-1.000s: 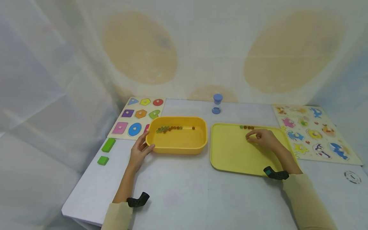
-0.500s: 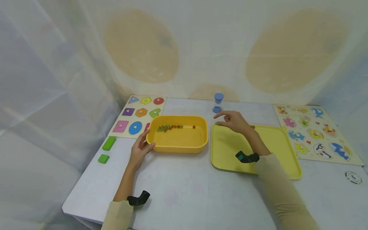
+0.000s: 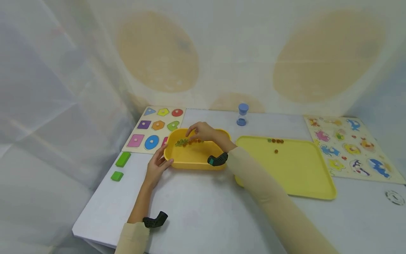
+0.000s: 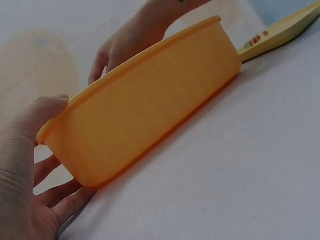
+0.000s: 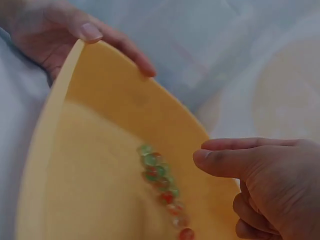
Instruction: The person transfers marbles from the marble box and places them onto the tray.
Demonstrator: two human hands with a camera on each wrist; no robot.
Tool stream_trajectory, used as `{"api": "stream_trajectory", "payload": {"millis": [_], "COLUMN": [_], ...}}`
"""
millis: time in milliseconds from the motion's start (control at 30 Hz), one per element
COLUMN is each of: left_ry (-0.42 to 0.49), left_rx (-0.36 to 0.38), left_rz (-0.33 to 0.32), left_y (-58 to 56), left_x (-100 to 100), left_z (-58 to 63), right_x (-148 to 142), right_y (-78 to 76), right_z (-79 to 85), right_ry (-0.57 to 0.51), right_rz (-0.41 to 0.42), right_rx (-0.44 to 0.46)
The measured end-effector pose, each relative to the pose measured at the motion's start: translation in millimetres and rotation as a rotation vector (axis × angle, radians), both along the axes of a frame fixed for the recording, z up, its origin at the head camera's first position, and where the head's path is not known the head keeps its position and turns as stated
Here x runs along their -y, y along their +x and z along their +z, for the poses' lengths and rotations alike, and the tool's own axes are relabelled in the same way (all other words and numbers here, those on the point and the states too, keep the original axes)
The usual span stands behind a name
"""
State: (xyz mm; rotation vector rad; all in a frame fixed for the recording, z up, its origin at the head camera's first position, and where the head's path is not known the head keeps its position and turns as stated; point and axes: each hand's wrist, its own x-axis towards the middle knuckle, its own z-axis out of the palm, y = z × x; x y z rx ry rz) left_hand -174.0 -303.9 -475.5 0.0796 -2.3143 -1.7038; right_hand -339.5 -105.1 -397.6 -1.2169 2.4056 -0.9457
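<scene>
In the head view my left hand [image 3: 156, 166] grips the left end of a deep yellow plastic bin [image 3: 196, 165]. Its thumb lies on the rim and its fingers reach round the outside, as the left wrist view also shows. A band of green and orange-red marbles [image 5: 161, 175] lies along the bin's far side. Above these marbles hovers my right hand [image 3: 204, 132], thumb and index finger extended near each other, the other fingers bent. Nothing shows between its fingertips. A flat yellow tray [image 3: 291, 173] carries one brown marble [image 3: 276, 151] by itself and a short row of marbles [image 3: 277, 141].
A shape puzzle board [image 3: 136, 150] lies behind the bin on the left, with two green blocks [image 3: 123, 159] in front of it. At the back stands a blue sand timer [image 3: 242, 114]. An animal puzzle board [image 3: 344, 158] sits right of the tray, near a round printed mark [image 3: 395, 198].
My right hand has let go of a marble on the tray, then travelled left and over the bin. The left hand keeps its hold on the bin.
</scene>
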Motion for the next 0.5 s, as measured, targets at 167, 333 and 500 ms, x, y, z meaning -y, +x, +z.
{"api": "stream_trajectory", "payload": {"millis": [167, 333, 500], "left_ry": [0.01, -0.01, -0.008], "left_rx": [-0.004, -0.019, -0.002], "left_rz": [-0.029, -0.034, -0.014], "left_y": [5.1, 7.4, 0.5], "left_x": [-2.5, -4.7, 0.5], "left_z": [9.0, 15.6, 3.1], "right_x": [21.9, 32.2, 35.6], "right_y": [0.2, -0.7, 1.2], "right_z": [-14.9, -29.7, -37.5], "right_ry": [0.085, 0.125, 0.167], "right_rz": [-0.01, 0.003, 0.015], "right_rx": [0.022, 0.001, -0.046]}}
